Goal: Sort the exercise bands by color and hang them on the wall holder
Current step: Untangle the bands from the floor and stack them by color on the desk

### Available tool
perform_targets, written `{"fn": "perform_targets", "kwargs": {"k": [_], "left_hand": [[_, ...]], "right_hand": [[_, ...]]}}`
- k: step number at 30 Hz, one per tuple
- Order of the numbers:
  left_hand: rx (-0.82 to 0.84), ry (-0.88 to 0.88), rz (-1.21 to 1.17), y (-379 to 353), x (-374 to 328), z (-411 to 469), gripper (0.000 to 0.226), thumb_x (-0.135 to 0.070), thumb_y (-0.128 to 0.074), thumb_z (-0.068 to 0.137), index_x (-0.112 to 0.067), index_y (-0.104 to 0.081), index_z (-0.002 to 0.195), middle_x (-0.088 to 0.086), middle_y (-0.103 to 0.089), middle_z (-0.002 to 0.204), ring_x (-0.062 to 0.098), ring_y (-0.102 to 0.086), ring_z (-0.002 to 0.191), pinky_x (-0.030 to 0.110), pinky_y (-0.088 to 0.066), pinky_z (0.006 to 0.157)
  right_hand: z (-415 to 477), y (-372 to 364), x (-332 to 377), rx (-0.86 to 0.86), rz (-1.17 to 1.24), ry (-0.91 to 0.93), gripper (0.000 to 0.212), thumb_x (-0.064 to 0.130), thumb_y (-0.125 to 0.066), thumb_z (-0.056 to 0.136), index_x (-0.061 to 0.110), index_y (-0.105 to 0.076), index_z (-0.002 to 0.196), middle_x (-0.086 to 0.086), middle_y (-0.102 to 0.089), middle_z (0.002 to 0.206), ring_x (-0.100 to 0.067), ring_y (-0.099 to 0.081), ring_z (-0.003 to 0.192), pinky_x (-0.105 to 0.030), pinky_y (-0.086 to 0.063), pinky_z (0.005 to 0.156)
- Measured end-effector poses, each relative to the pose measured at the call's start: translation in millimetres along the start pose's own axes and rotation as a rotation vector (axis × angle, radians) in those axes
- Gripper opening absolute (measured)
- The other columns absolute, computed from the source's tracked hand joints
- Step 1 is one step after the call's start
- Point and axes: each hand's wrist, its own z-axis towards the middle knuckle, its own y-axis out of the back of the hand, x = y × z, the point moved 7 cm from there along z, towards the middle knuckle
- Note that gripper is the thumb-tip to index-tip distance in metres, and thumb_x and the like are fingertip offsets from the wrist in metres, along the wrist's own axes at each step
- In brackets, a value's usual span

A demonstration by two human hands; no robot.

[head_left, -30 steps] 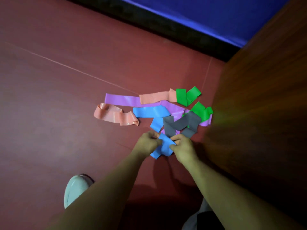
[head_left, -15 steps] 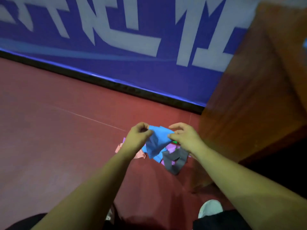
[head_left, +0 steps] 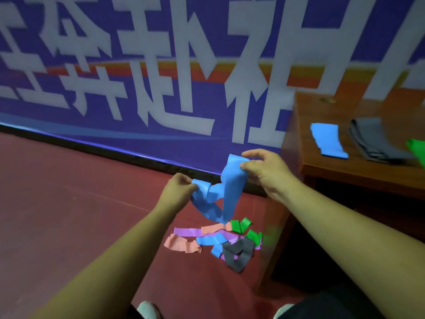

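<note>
Both hands hold one blue band (head_left: 230, 189) up in the air above the red floor (head_left: 69, 203), in front of a blue wall banner (head_left: 138, 65) with large white characters. The left hand (head_left: 178, 192) has its grip closed on the band's lower, crumpled end, with the fingers curled round it. The right hand (head_left: 264, 173) is higher, and its grip pinches the band's upper end between thumb and fingers. Between the two hands the band sags in a twisted loop, and its lowest part appears just above the pile below.

That pile lies on the floor, close to the side of the wooden worktop (head_left: 340, 173). In it a purple band (head_left: 186, 231) lies stretched flat. A pink band (head_left: 181, 246) lies in front of its left end, and a second pink band (head_left: 212, 229) lies along its far edge. A green band (head_left: 240, 224) lies folded at the far side, with another green piece (head_left: 254, 236) just right of it. A second blue band (head_left: 210, 241) lies over the purple one, and a grey band (head_left: 239, 253) forms a loop at the near right.

On the worktop lie a flat blue strip (head_left: 327, 142) and a grey stack (head_left: 377, 143) beside it. A blurred green strip (head_left: 417, 150) shows at the picture's right edge. A pale shoe tip (head_left: 147, 310) shows at the bottom edge.
</note>
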Motion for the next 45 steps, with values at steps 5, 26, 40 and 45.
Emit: {"fn": "perform_targets", "kwargs": {"k": [5, 26, 40, 45], "left_hand": [[0.068, -0.172, 0.016, -4.5, -51.9, -33.5, 0.014, -0.026, -0.064, 0.090, -0.013, -0.065, 0.092, -0.001, -0.067, 0.079, 0.015, -0.059, 0.074, 0.031, -0.047, 0.070], [0.457, -0.215, -0.400, -47.8, -143.9, -92.3, 0.013, -0.008, -0.056, 0.094, -0.016, -0.058, 0.084, 0.008, -0.049, 0.071, 0.015, -0.045, 0.060, 0.030, -0.044, 0.062], [0.246, -0.156, -0.505, -15.6, -160.6, -76.6, 0.011, -0.011, -0.054, 0.095, -0.012, -0.059, 0.085, 0.010, -0.057, 0.076, 0.018, -0.056, 0.060, 0.022, -0.045, 0.052], [0.272, -0.134, -0.540, -12.1, -159.0, -74.5, 0.006, -0.013, -0.058, 0.094, -0.008, -0.058, 0.090, 0.011, -0.042, 0.081, 0.022, -0.036, 0.063, 0.027, -0.035, 0.057]], "right_hand": [[-24.3, -0.6, 39.8, 0.055, 0.025, 0.046, 0.026, 0.002, -0.067, 0.081, 0.016, -0.064, 0.103, -0.014, -0.067, 0.092, -0.020, -0.064, 0.075, -0.032, -0.054, 0.064], [-52.0, 42.6, 83.1, 0.016, -0.080, 0.036, 0.038, 0.017, -0.073, 0.082, 0.023, -0.056, 0.116, -0.013, -0.069, 0.104, -0.022, -0.070, 0.085, -0.034, -0.056, 0.068], [-83.8, 17.8, 117.2, 0.124, -0.640, 0.556, 0.023, 0.029, -0.078, 0.079, 0.034, -0.065, 0.097, 0.005, -0.058, 0.105, -0.008, -0.059, 0.096, -0.018, -0.045, 0.077], [-83.7, 12.9, 117.4, 0.084, -0.681, 0.602, 0.011, 0.021, -0.073, 0.084, 0.031, -0.068, 0.084, 0.009, -0.058, 0.092, -0.008, -0.059, 0.096, -0.024, -0.048, 0.080]]}}
